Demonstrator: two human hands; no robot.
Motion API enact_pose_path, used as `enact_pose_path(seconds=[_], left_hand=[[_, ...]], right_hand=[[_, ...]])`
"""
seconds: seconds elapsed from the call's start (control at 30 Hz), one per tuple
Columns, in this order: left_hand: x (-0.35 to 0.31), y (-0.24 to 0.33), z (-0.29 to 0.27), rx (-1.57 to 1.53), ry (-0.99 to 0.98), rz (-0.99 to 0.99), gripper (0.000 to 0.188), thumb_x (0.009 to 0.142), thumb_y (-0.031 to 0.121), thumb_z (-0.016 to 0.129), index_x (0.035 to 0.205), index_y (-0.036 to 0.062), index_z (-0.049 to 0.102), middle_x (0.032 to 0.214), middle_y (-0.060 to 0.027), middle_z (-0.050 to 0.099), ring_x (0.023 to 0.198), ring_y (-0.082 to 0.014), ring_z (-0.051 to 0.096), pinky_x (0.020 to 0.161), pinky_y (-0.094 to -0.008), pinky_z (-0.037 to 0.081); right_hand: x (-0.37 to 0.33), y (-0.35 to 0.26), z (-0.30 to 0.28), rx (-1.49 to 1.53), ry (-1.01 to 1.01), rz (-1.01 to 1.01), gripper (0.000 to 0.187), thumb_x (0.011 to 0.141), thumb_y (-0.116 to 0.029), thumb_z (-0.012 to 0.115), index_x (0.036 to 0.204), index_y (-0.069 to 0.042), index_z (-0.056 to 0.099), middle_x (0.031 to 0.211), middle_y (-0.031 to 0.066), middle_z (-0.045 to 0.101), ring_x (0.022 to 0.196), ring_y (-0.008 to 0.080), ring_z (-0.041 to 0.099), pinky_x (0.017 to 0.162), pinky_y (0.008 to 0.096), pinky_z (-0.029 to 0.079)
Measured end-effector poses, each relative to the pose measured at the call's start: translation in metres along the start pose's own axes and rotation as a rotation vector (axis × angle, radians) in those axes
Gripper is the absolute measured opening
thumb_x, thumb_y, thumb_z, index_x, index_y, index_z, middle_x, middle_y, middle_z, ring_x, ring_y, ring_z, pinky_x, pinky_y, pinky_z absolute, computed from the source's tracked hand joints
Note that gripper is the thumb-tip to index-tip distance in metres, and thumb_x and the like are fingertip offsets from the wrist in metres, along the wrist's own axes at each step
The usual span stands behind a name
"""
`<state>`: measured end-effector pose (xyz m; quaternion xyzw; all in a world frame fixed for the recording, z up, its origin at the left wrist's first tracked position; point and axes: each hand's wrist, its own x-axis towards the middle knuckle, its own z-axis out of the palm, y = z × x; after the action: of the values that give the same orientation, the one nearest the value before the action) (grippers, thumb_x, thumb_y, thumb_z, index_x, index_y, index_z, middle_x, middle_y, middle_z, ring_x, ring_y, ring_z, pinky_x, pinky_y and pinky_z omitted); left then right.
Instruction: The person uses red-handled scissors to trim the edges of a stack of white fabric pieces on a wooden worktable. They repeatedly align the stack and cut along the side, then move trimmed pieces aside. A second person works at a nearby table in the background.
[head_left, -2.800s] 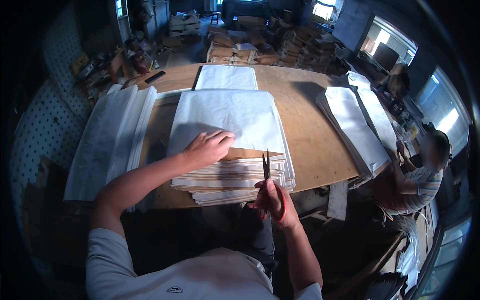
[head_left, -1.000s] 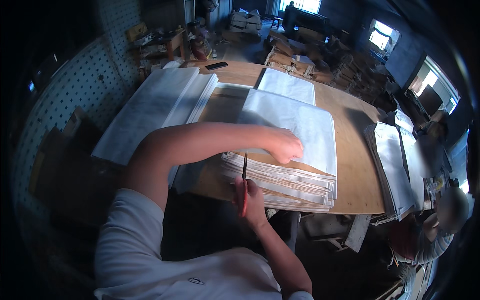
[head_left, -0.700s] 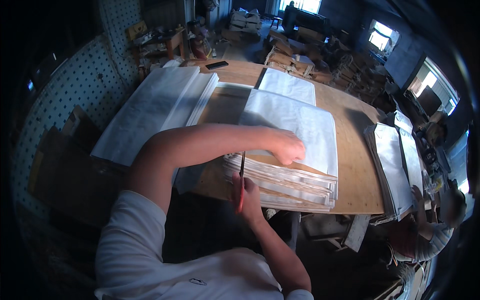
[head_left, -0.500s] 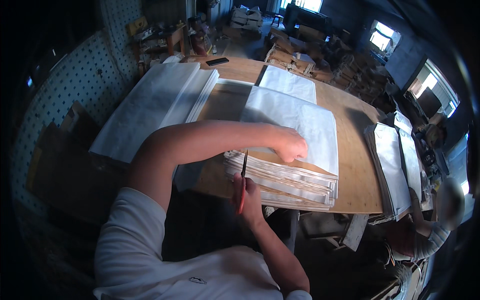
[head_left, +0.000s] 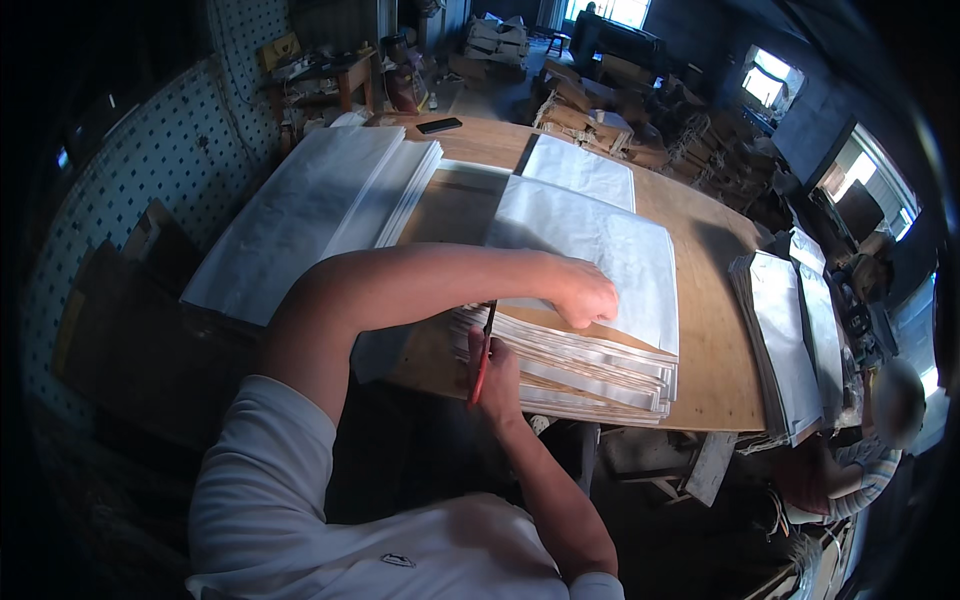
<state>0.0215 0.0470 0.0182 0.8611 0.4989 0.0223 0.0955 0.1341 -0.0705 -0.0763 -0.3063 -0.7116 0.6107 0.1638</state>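
Scissors with red handles and dark blades (head_left: 480, 374) are grasped in our right hand (head_left: 502, 385), which the head view shows low at the left end of a broad stack of white, tan-layered paper sheets (head_left: 640, 275). That stack lies ahead of us on a brown wooden table (head_left: 718, 375), its layered near edge running left to right; the blades point away from us, and we cannot tell whether they touch paper. Our left hand (head_left: 585, 295), fingers curled, is nearer the edge's right end, its forearm crossing above the blades; whether it pinches a sheet we cannot tell.
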Motion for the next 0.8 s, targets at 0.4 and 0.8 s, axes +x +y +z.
enact_pose_path(seconds=[0.4,0.8], left_hand=[[-0.005,-0.001,0.004,-0.019,0.042,0.022,0.003,0.079,0.008,0.057,0.080,0.0062,0.060,0.089,-0.0117,0.064,0.086,-0.0356,0.064,0.073,-0.0483,0.050],[0.031,-0.040,-0.147,0.179,0.281,-0.153,0.007,0.082,0.015,0.061,0.082,0.0096,0.066,0.084,-0.0115,0.071,0.080,-0.0326,0.070,0.066,-0.0481,0.055]], right_hand=[[0.001,0.006,0.006,-0.063,0.051,-0.067,0.058,0.103,-0.049,0.057,0.091,0.007,0.065,0.069,0.0265,0.065,0.073,0.0413,0.070,0.067,0.0469,0.052],[-0.129,-0.016,-0.093,0.292,-0.201,0.246,0.044,0.103,-0.046,0.062,0.106,-0.001,0.059,0.072,0.0011,0.058,0.065,0.0085,0.063,0.057,0.0240,0.049]])
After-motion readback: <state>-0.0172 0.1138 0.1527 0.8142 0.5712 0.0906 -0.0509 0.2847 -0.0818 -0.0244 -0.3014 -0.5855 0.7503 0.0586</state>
